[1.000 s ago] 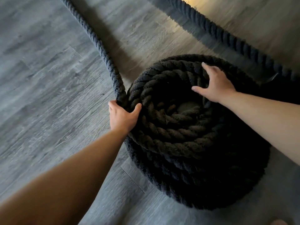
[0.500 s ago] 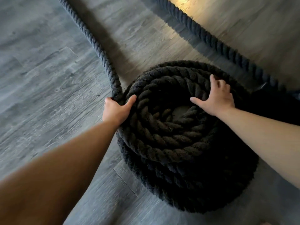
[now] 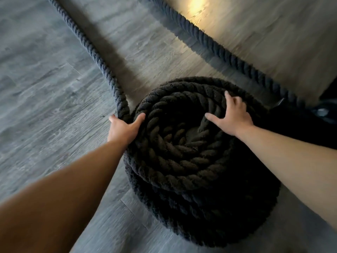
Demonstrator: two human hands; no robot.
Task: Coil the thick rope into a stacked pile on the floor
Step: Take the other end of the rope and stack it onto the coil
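Note:
A thick black twisted rope lies coiled in a stacked round pile [image 3: 191, 170] on the grey floor. From the pile's left edge a loose length of rope [image 3: 94, 55] runs away to the upper left. My left hand [image 3: 124, 129] grips the rope where that length meets the pile, thumb on top of the outer coil. My right hand [image 3: 232, 117] rests flat on the top coils at the pile's far right, fingers spread, holding nothing.
A second stretch of the rope [image 3: 209, 41] runs diagonally across the floor behind the pile toward the right. A dark object [image 3: 324, 110] sits at the right edge. A warm patch of light [image 3: 197, 6] falls on the wood-grain floor at the top.
The pile sits slightly lower and more central in view as my head shifted. My right hand slid a little along the top coils and spread its fingers. My left hand keeps its grip.

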